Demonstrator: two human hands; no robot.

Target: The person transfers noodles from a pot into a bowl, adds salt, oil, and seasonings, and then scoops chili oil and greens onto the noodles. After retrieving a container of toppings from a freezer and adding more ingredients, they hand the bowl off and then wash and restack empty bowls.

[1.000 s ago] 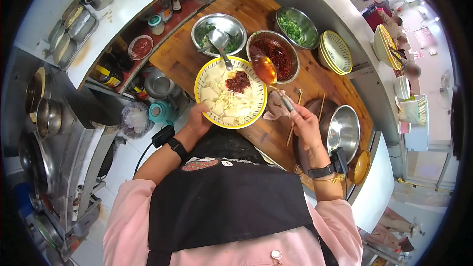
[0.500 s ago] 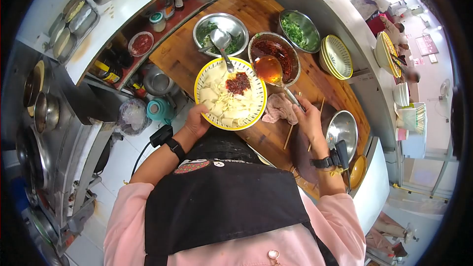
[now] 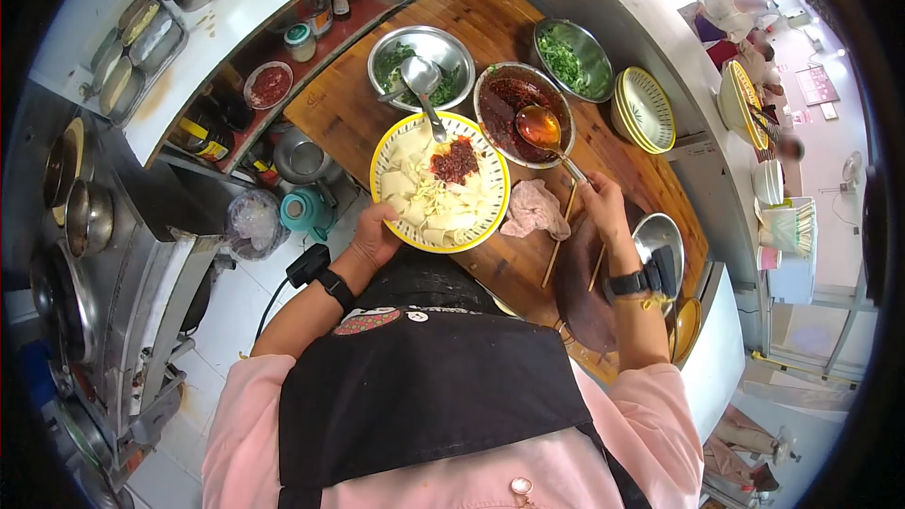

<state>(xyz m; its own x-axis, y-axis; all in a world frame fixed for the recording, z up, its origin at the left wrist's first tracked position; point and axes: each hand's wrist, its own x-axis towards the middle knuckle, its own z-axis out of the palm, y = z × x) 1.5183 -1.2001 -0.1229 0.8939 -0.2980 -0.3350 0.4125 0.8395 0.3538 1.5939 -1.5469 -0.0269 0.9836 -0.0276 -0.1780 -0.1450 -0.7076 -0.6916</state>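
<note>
My left hand [image 3: 377, 233] grips the lower left rim of a yellow-edged bowl [image 3: 502, 190] of wide pale noodles [image 3: 415, 193], with dark red chili [image 3: 454, 162] on top. My right hand [image 3: 600, 200] is closed on the handle of a ladle [image 3: 539, 128], whose bowl holds reddish oil over the metal bowl of chili oil [image 3: 495, 135]. Behind the noodles stands a steel bowl of greens [image 3: 385, 49] with a spoon [image 3: 421, 75] in it; the spoon's handle reaches over the noodle bowl's rim. A pink cloth [image 3: 535, 210] lies between my hands.
A bowl of chopped greens [image 3: 563, 57] and stacked patterned bowls [image 3: 645, 111] stand at the back right of the wooden table [image 3: 330, 99]. Chopsticks [image 3: 558, 247] and a steel bowl [image 3: 657, 243] are at the right. A teal jug [image 3: 304, 211] is at the left. People are beyond the counter.
The ladle has moved right and away from the noodle bowl, over the chili oil. My right hand has shifted slightly right and up with it. The noodle bowl has barely moved.
</note>
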